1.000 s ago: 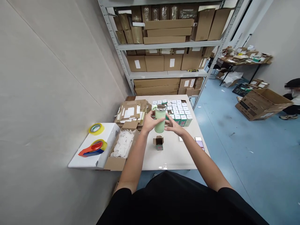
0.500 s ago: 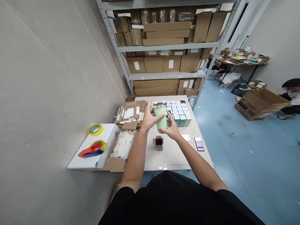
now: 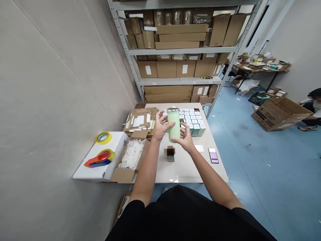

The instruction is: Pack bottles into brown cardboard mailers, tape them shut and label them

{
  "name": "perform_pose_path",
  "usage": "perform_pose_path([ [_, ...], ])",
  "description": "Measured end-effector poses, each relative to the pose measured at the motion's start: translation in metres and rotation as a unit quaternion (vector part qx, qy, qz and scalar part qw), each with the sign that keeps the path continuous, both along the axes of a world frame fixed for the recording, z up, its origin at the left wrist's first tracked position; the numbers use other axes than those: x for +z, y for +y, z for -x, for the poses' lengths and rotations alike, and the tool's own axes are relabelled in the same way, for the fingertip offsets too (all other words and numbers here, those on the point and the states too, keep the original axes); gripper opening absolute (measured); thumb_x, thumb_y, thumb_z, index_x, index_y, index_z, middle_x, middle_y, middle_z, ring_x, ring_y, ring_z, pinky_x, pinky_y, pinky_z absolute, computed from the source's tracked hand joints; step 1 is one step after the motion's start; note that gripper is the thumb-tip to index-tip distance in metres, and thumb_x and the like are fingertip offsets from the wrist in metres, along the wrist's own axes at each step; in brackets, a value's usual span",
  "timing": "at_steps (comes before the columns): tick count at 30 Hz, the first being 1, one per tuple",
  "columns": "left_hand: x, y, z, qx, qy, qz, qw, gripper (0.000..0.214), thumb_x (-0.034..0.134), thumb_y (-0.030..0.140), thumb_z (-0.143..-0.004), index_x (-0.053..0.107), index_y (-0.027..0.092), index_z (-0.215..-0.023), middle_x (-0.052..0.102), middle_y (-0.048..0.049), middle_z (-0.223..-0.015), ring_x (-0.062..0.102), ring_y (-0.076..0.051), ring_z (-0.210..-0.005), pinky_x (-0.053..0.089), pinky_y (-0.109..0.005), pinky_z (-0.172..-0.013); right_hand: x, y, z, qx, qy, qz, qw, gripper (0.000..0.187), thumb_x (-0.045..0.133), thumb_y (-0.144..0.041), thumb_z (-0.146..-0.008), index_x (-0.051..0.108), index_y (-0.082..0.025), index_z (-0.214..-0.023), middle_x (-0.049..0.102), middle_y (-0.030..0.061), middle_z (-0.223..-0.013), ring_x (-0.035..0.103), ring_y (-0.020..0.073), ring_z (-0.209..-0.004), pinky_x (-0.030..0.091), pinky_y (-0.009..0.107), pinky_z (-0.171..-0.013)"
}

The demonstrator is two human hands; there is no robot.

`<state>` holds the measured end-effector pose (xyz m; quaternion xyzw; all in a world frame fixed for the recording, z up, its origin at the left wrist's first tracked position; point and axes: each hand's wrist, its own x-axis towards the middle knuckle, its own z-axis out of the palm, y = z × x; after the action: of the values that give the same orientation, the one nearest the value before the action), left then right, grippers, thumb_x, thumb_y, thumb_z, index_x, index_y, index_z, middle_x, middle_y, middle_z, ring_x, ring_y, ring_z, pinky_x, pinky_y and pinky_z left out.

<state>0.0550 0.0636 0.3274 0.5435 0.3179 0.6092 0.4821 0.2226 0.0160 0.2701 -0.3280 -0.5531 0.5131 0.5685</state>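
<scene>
A light green tumbler (image 3: 174,125) with a silvery lid is held up above the table between both my hands. My left hand (image 3: 160,126) grips its left side, thumb across the front. On the lower right, my right hand (image 3: 186,138) holds it near the base, with the thumb at the bottom edge. Below the tumbler a small green box (image 3: 171,158) stands on the table with its brown flaps open. Behind my hands are rows of small white-topped green boxes (image 3: 192,117), partly hidden by the tumbler and fingers.
Flattened cardboard (image 3: 137,120) and an open carton of white paper (image 3: 131,154) lie to the left. Beyond them a tape dispenser (image 3: 101,158) rests on a white box. A phone (image 3: 213,156) lies at right. Shelving (image 3: 180,81) stands behind; a person crouches by a large carton (image 3: 281,113).
The tumbler has turned from a slight tilt to nearly upright, and my left fingers have spread a little. Both hands stay on it. The view has shifted slightly.
</scene>
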Motion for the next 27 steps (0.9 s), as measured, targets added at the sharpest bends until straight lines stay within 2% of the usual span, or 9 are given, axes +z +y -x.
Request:
perform_pose_path([
  [3, -0.003, 0.002, 0.002, -0.012, -0.016, 0.006, 1.000, 0.097, 0.092, 0.050, -0.071, 0.036, 0.029, -0.148, 0.070, -0.0099, -0.120, 0.070, -0.025, -0.109, 0.056, -0.043, -0.097, 0.005, -0.002, -0.002, 0.036, 0.000, -0.001, 0.999, 0.122, 0.090, -0.053, -0.072, 0.012, -0.039, -0.165, 0.067, 0.0070, -0.125, 0.069, 0.0256, -0.107, 0.057, 0.044, -0.094],
  [6, -0.002, 0.003, 0.004, -0.019, -0.018, 0.001, 1.000, 0.101, 0.091, 0.051, -0.073, 0.032, 0.031, -0.152, 0.066, -0.0120, -0.131, 0.069, -0.027, -0.116, 0.054, -0.045, -0.101, 0.011, -0.002, -0.001, 0.009, -0.011, -0.007, 1.000, 0.129, 0.092, -0.050, -0.071, 0.006, -0.039, -0.167, 0.068, 0.0049, -0.117, 0.069, 0.0251, -0.103, 0.057, 0.044, -0.093],
  [10, 0.000, 0.001, 0.003, -0.010, -0.014, -0.016, 1.000, 0.109, 0.093, 0.049, -0.071, 0.025, 0.036, -0.156, 0.064, -0.0107, -0.134, 0.068, -0.028, -0.118, 0.055, -0.045, -0.101, 0.012, -0.001, 0.004, -0.043, -0.028, -0.026, 0.998, 0.134, 0.096, -0.045, -0.067, 0.007, -0.039, -0.168, 0.068, 0.0047, -0.117, 0.067, 0.0260, -0.106, 0.056, 0.045, -0.096],
  [13, 0.000, 0.002, 0.002, -0.019, -0.028, -0.015, 0.999, 0.109, 0.092, 0.050, -0.073, 0.022, 0.036, -0.156, 0.067, -0.0102, -0.130, 0.070, -0.028, -0.114, 0.056, -0.045, -0.099, 0.011, 0.000, 0.005, -0.009, -0.016, -0.015, 1.000, 0.128, 0.091, -0.048, -0.073, 0.007, -0.038, -0.168, 0.067, 0.0061, -0.122, 0.067, 0.0262, -0.110, 0.056, 0.044, -0.095],
  [16, -0.002, 0.004, 0.003, -0.028, -0.035, 0.000, 0.999, 0.104, 0.091, 0.051, -0.074, 0.026, 0.033, -0.153, 0.067, -0.0111, -0.130, 0.069, -0.027, -0.115, 0.056, -0.045, -0.100, 0.013, -0.002, 0.006, 0.013, -0.013, -0.001, 1.000, 0.121, 0.087, -0.052, -0.076, 0.009, -0.037, -0.168, 0.067, 0.0065, -0.122, 0.069, 0.0259, -0.106, 0.058, 0.044, -0.093],
  [21, -0.001, 0.004, 0.006, -0.023, -0.011, 0.017, 1.000, 0.104, 0.091, 0.054, -0.072, 0.032, 0.029, -0.154, 0.068, -0.0131, -0.131, 0.068, -0.029, -0.118, 0.055, -0.045, -0.101, 0.019, -0.009, 0.008, -0.060, -0.046, -0.006, 0.997, 0.125, 0.093, -0.049, -0.069, 0.016, -0.036, -0.167, 0.068, 0.0061, -0.121, 0.067, 0.0267, -0.109, 0.057, 0.044, -0.096],
  [25, 0.001, 0.002, 0.009, -0.024, -0.011, 0.021, 0.999, 0.112, 0.090, 0.054, -0.073, 0.025, 0.029, -0.161, 0.070, -0.0127, -0.125, 0.071, -0.029, -0.112, 0.056, -0.045, -0.098, 0.020, -0.012, 0.009, -0.005, -0.024, 0.007, 1.000, 0.124, 0.090, -0.052, -0.074, 0.010, -0.035, -0.168, 0.068, 0.0075, -0.125, 0.068, 0.0277, -0.112, 0.057, 0.045, -0.096],
  [27, 0.002, 0.002, 0.010, -0.030, -0.011, 0.025, 0.999, 0.111, 0.088, 0.054, -0.076, 0.023, 0.029, -0.163, 0.069, -0.0130, -0.129, 0.071, -0.029, -0.113, 0.056, -0.045, -0.099, 0.020, -0.012, 0.010, 0.004, -0.020, 0.011, 1.000, 0.123, 0.088, -0.053, -0.075, 0.009, -0.036, -0.168, 0.068, 0.0075, -0.124, 0.068, 0.0278, -0.110, 0.058, 0.045, -0.095],
])
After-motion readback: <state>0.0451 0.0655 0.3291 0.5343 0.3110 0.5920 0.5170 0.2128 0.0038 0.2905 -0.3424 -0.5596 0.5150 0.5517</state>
